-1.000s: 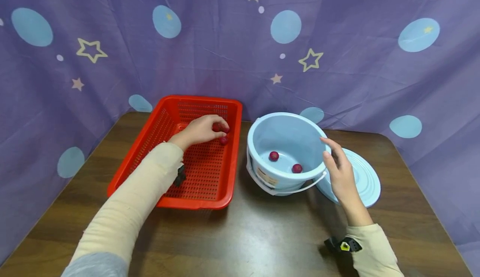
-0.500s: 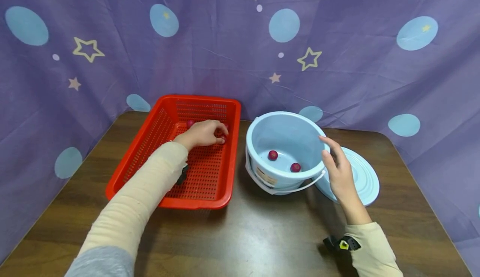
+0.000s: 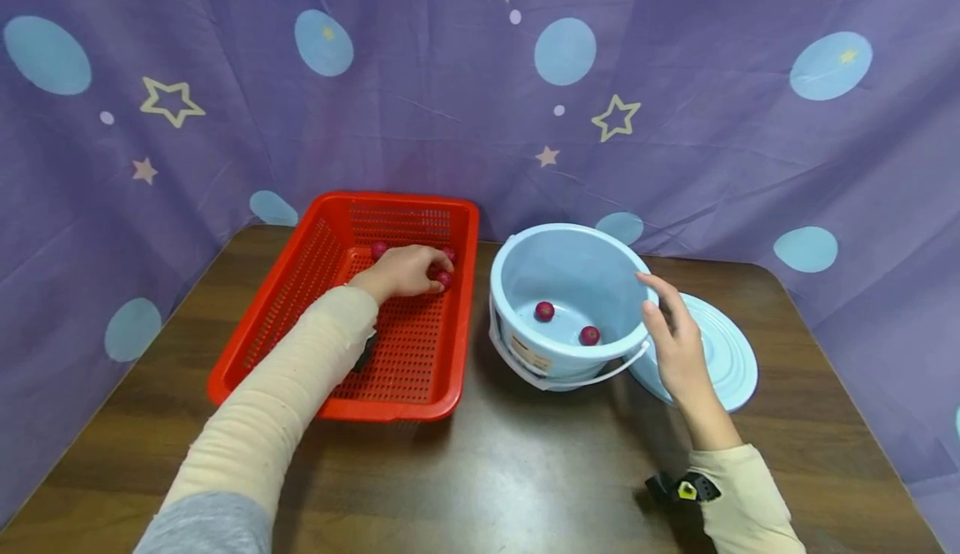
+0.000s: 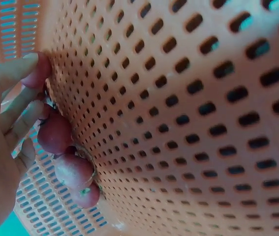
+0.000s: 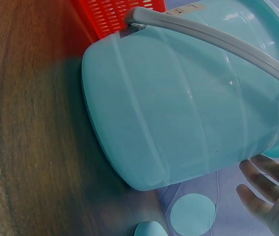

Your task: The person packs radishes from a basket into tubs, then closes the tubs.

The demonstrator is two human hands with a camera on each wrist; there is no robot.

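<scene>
Left hand is pinching a radish in the left basket; right hand, loosely spread, is touching the bucket

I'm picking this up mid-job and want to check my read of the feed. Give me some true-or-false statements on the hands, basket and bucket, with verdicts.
1. The left hand is inside the red basket. True.
2. The blue bucket shows four red items inside. False: two small round red items show there.
3. The right hand is at the bucket's rim. True.
4. The lid covers the bucket. False: the lid lies on the table, to the bucket's right in the head view.
5. The bucket's handle is lowered. True.
</scene>
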